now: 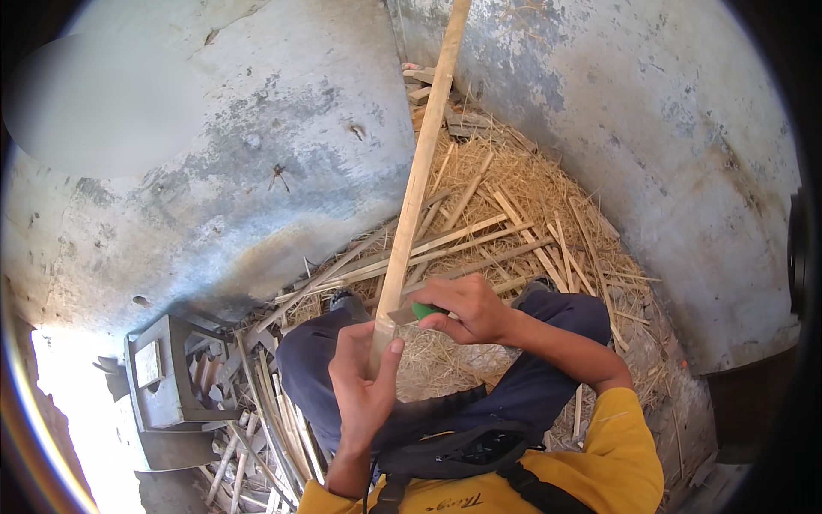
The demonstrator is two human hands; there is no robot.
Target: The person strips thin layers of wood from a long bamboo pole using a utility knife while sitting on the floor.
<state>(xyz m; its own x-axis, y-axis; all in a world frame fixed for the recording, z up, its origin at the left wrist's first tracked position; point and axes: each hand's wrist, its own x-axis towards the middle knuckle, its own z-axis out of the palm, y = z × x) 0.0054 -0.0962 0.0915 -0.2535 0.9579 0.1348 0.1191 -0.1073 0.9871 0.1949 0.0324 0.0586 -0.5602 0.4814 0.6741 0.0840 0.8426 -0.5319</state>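
Observation:
A long, pale wooden strip (419, 176) rises from between my knees toward the corner of the walls, leaning slightly right at its top. My left hand (363, 384) is closed around its lower end, thumb on the right side and fingers on the left. In my closed right hand (473, 307) is a short flat-bladed tool with a green handle (424, 310). Its dull metal blade (400, 317) lies across the strip just above my left thumb and appears to touch it. Whether it is a knife or a file I cannot make out.
Straw (522, 163) and several loose wooden sticks (462, 227) cover the ground beyond my knees. To the left stands a grey box-shaped metal frame (175, 411) with scraps in it, beside more sticks (274, 411). Weathered walls (282, 111) close in on both sides.

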